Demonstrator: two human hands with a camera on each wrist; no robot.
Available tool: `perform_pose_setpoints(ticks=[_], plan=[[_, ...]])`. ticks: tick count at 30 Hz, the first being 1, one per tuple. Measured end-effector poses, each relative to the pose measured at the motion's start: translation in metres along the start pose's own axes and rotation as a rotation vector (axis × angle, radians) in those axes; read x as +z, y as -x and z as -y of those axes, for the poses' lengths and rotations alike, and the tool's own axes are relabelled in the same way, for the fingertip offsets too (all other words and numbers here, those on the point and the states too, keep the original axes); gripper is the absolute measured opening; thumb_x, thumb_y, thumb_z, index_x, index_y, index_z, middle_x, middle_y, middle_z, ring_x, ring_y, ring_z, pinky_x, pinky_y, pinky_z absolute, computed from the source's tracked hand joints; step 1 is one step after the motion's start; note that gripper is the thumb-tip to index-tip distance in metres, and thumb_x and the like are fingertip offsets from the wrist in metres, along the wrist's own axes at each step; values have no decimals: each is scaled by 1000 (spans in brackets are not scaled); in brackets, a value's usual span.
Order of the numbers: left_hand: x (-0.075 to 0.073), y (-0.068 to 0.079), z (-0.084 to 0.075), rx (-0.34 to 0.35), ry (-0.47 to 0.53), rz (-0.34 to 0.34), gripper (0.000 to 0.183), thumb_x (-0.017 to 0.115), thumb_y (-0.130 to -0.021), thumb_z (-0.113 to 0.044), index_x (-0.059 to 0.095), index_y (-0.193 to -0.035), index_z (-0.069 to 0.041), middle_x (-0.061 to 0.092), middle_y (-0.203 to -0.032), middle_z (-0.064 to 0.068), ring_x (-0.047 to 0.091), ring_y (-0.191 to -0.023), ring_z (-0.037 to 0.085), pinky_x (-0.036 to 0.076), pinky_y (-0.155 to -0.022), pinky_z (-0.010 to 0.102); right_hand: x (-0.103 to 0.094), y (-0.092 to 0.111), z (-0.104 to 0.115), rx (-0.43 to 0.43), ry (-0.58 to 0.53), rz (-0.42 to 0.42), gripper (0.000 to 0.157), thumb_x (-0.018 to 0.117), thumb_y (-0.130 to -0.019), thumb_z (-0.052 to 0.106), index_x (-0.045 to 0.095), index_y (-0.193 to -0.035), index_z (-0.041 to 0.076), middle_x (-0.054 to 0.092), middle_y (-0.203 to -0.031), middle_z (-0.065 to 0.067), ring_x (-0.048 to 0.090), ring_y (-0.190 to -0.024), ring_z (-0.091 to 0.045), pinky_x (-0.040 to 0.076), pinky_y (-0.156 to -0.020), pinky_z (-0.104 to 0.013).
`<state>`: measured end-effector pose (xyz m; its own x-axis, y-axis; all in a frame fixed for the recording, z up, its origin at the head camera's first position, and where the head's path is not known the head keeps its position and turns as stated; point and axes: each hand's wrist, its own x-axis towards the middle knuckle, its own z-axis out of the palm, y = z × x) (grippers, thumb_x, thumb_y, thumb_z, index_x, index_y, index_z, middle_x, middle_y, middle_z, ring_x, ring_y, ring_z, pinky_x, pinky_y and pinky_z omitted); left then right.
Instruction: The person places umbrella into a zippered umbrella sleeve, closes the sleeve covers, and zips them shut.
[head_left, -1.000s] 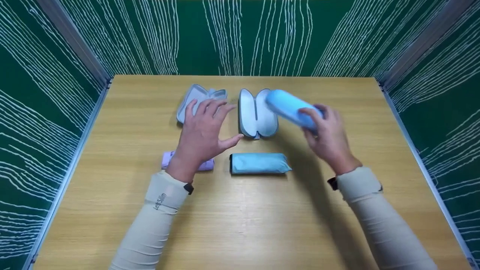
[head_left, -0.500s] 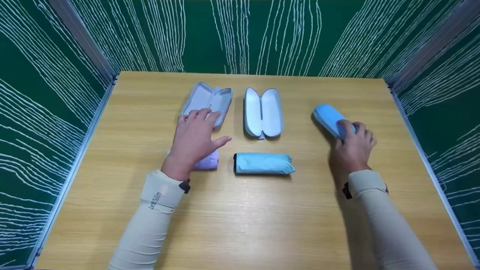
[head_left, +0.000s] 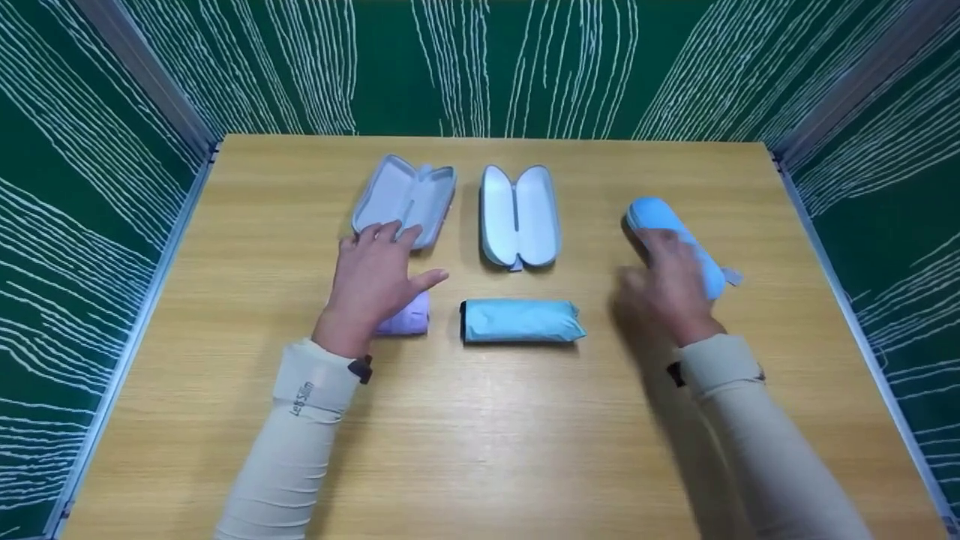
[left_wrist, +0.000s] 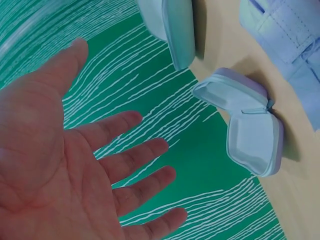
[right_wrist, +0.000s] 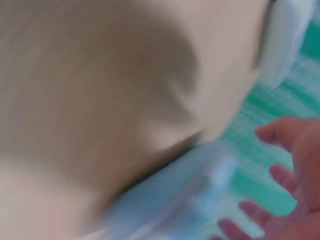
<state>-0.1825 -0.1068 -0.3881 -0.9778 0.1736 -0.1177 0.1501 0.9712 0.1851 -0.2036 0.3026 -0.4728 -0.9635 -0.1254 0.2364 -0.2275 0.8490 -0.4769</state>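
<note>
My left hand (head_left: 369, 279) hovers with its fingers spread over a lilac fabric bundle (head_left: 409, 316), partly hiding it. Just past its fingertips lies an opened lilac-grey glasses case (head_left: 431, 202); the left wrist view shows the same case (left_wrist: 252, 137) apart from my empty palm (left_wrist: 60, 170). My right hand (head_left: 673, 281), blurred, is over the left side of a closed blue glasses case (head_left: 654, 213), which rests slantwise on the table. In the right wrist view those fingers (right_wrist: 285, 177) are spread, apart from the blue case (right_wrist: 175, 192), with nothing between them.
Between the hands, an opened glasses case with a white lining (head_left: 537, 214) lies at the back. In front of it is a light-blue fabric roll (head_left: 521, 321) with a black end. Green walls with white lines (head_left: 405, 67) border the wooden table (head_left: 480, 435).
My right hand brought the blue glasses case right and down onto the table, then let go and shifted slightly left. My left hand drew back a little toward me and left.
</note>
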Motion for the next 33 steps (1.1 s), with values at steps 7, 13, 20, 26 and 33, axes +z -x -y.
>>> perform_pose_setpoints(ticks=[7,13,20,26,33], plan=[[1,-2,2,8,0,18,89,53,-93,-75,39,-160,-19,36,-162,17,30,-148,41,25,-115,68,34,5,80,-332,-90,319,54,80,-90,24,61,-140,17,58,-141,-11,53,-128,-35,45,-103,-56],[2,-3,3,0,17,27,89,53,-93,-75,40,-160,-18,38,-161,17,32,-148,40,24,-115,68,51,6,106,-261,0,577,70,85,-88,27,52,-148,41,39,-162,-6,33,-147,-40,31,-115,-64],[4,-3,5,6,19,24,88,53,-93,-75,41,-159,-18,41,-158,17,35,-145,40,26,-115,67,60,8,105,-397,74,672,75,80,-92,13,47,-152,43,36,-164,-8,34,-148,-36,23,-117,-66],[4,-2,6,-2,37,27,86,56,-93,-72,42,-159,-18,41,-158,18,35,-145,41,24,-115,68,65,12,106,-515,167,629,75,80,-91,13,47,-153,41,41,-159,-11,44,-141,-38,38,-109,-66],[5,-1,8,13,33,13,86,57,-93,-72,45,-157,-15,44,-155,18,38,-142,40,29,-113,65,69,20,107,-588,205,514,71,80,-91,12,52,-150,39,49,-149,-16,53,-128,-39,49,-99,-63]])
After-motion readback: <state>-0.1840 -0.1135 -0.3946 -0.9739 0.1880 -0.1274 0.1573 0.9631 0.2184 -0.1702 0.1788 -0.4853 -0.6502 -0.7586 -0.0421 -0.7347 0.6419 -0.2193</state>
